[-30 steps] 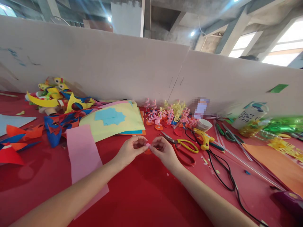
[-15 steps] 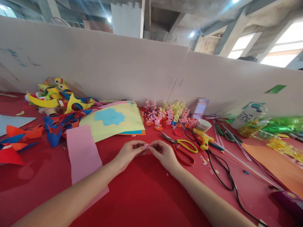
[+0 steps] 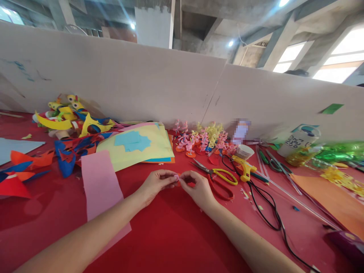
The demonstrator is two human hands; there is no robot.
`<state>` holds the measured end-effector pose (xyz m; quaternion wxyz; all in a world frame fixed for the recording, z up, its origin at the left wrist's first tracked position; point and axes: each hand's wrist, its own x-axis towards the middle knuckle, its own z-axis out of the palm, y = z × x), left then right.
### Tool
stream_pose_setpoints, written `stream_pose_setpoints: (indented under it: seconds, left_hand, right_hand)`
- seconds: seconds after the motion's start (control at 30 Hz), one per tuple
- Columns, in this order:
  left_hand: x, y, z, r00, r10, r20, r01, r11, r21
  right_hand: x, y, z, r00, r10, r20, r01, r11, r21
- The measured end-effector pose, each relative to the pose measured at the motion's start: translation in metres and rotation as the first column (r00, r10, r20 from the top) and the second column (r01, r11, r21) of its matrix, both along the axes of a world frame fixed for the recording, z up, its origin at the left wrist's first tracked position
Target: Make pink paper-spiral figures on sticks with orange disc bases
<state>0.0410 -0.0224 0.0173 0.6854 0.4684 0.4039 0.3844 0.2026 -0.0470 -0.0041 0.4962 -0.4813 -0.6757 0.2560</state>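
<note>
The scene is moderately lit, daylight being admitted by the blown-out windows at upper right; bluish streaks are cast around the ceiling lamps. The bench is shaded deeper red between the forearms, which are stretched by wide-angle distortion. The green plastic is smeared near the right edge, a patch before the pale board is pixelated, and the small pink piece is rendered softly.

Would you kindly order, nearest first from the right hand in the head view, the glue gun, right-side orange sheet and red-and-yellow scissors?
1. Red-and-yellow scissors: just right of the right hand.
2. Glue gun: right of the scissors.
3. Orange sheet: far right.
</note>
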Motion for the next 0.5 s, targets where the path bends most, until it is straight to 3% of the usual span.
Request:
stream_pose_setpoints:
  seconds: [0.23,0.5]
  left_hand:
    - [-0.0002,0.0008,-0.0019,1.000,0.009,0.002,-0.009,1.000,-0.004]
    - [0.0009,0.0004,-0.0016,1.000,0.011,-0.007,-0.011,1.000,-0.023]
  right_hand:
    - [0.0018,-0.0015,0.0011,0.991,0.003,0.134,-0.021,0.990,0.137]
    - [0.0009,-0.0041,0.0031,0.976,-0.027,0.217,-0.012,0.984,0.176]
